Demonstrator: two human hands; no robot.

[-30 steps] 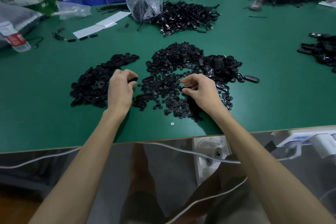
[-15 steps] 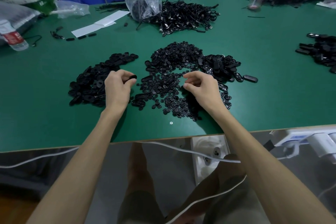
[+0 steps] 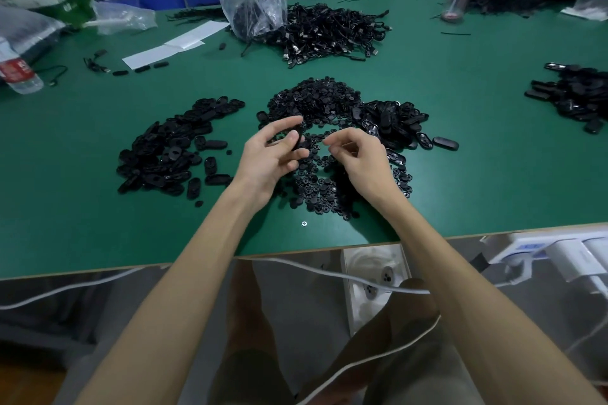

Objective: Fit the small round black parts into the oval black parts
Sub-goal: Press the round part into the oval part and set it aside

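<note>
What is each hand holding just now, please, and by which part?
The left hand pinches an oval black part between thumb and fingers, apparently near one end. The right hand has its fingertips curled together; whether they hold anything cannot be told.

Bare table [image 3: 98,233] at front edge; black part piles [image 3: 312,99] beyond.
</note>
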